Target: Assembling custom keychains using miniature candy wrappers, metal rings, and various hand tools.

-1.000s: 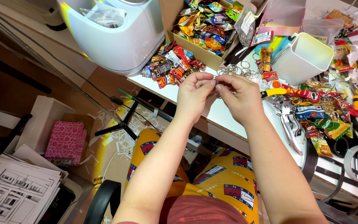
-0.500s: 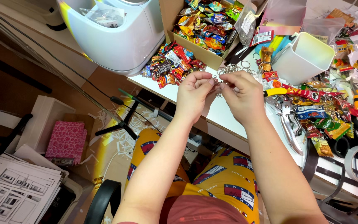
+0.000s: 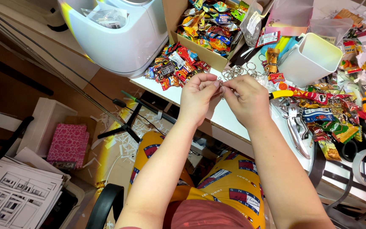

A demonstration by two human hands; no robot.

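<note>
Both hands meet over the near edge of the white table [image 3: 234, 116], fingertip to fingertip. The left hand [image 3: 196, 98] has its fingers closed in a pinch on a small metal key ring [image 3: 221, 85], and the right hand [image 3: 247, 99] pinches the same piece from the other side; what else, if anything, sits between the fingers is too small to tell. The step in hand looks like fine fitting work on that ring, prying or threading it. Just beyond the fingers lies a loose heap of more key rings [image 3: 239, 71], and beyond that, to the left of the fingers, a spill of miniature snack packets [image 3: 175, 68] beside a cardboard box [image 3: 208, 25] full of the same. To the right of the fingers stand a white square cup [image 3: 309, 59] and a pair of metal punch pliers [image 3: 295, 127]. By my reading, the move to follow calls for a steady, close grip and a small twist, since the ring is slight and could easily slip from the fingertips.
</note>
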